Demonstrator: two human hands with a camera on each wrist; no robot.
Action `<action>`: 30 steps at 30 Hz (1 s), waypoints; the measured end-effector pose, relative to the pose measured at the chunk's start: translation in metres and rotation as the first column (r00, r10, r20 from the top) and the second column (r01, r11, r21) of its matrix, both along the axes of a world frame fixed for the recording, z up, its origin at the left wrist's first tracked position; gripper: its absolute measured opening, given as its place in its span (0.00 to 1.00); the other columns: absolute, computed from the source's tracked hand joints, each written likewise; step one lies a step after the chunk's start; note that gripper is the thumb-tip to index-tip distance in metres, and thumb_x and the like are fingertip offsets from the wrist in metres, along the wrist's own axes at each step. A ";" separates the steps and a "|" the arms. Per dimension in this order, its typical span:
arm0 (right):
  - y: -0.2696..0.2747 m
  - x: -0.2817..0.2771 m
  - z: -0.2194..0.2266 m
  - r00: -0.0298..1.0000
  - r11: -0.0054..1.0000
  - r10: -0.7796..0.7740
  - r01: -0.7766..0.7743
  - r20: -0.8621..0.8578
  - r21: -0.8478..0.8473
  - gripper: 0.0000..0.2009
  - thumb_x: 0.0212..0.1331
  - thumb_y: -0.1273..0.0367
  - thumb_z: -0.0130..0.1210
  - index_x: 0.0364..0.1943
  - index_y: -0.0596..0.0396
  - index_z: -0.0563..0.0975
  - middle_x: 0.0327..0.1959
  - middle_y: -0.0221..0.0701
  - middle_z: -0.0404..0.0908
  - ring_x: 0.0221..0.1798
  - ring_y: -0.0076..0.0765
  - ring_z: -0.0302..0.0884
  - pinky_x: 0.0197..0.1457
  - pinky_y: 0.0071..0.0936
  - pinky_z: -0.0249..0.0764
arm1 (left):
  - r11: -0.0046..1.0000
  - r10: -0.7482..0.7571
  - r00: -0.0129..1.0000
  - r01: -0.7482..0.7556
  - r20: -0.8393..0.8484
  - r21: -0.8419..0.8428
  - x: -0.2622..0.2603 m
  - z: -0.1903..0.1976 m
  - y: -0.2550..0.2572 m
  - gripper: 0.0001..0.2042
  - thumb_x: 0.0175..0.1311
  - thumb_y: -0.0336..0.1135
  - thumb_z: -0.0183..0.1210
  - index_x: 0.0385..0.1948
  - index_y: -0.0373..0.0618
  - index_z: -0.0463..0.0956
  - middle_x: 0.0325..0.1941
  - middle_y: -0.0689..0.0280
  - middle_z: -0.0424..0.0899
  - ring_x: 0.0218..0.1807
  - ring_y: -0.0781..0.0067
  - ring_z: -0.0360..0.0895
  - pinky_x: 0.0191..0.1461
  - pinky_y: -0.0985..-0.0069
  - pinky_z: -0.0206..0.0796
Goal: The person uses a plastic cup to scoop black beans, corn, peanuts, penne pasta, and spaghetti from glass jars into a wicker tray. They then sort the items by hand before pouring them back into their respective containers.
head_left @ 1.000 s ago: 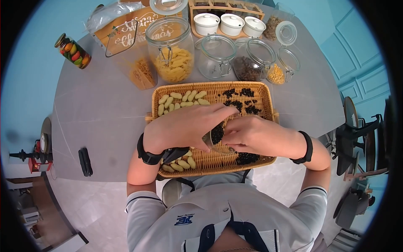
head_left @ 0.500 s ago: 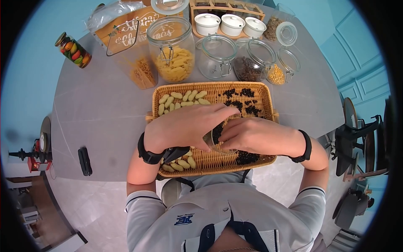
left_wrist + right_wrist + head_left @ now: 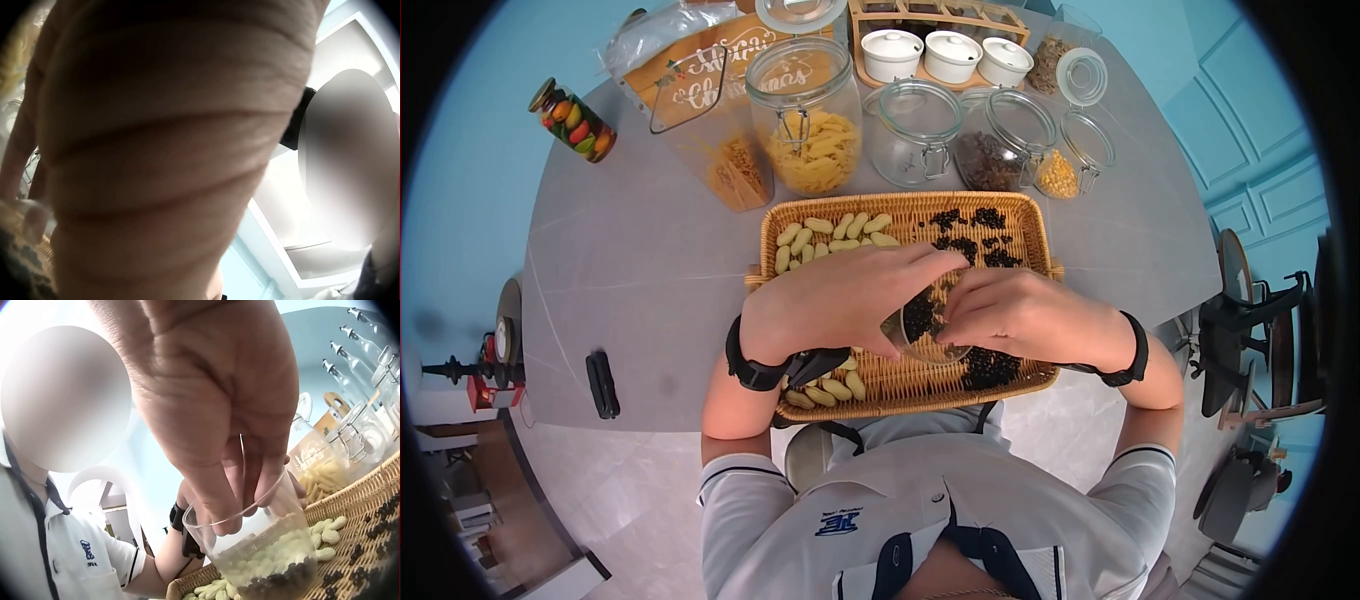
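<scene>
Lying below right fingers (image 3: 270, 481) are black beans (image 3: 281, 581).

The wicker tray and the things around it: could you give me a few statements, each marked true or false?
1. Peanuts lie in the wicker tray. True.
2. The right hand is at the mouth of the clear cup. True.
3. The cup is empty. False: black beans lie in it.
4. The left hand grips the cup. True.
5. The pasta jar stands inside the tray. False: the pasta jar stands on the table, beyond the tray.
</scene>
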State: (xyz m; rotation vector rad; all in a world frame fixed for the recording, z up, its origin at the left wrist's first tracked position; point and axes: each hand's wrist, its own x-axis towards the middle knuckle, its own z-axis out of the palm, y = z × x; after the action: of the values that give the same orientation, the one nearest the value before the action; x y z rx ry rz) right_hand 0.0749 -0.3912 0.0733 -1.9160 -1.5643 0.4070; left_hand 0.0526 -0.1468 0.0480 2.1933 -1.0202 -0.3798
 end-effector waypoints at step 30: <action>-0.062 0.009 -0.067 0.966 0.891 -0.147 0.223 0.214 -0.395 0.13 0.53 0.75 0.65 0.45 0.57 0.83 0.45 0.37 0.82 0.46 0.50 0.83 0.49 0.42 0.80 | 1.000 -0.013 0.999 0.014 0.047 -0.014 0.000 -0.002 0.002 0.51 0.40 0.32 0.79 0.72 0.50 0.59 0.69 0.59 0.73 0.67 0.51 0.73 0.66 0.59 0.69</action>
State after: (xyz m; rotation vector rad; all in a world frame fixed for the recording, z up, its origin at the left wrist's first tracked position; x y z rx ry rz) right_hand 0.0838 -0.4533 0.0059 -2.4700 -1.4686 0.5318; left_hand 0.0524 -0.1443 0.0460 2.1931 -1.0603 -0.3270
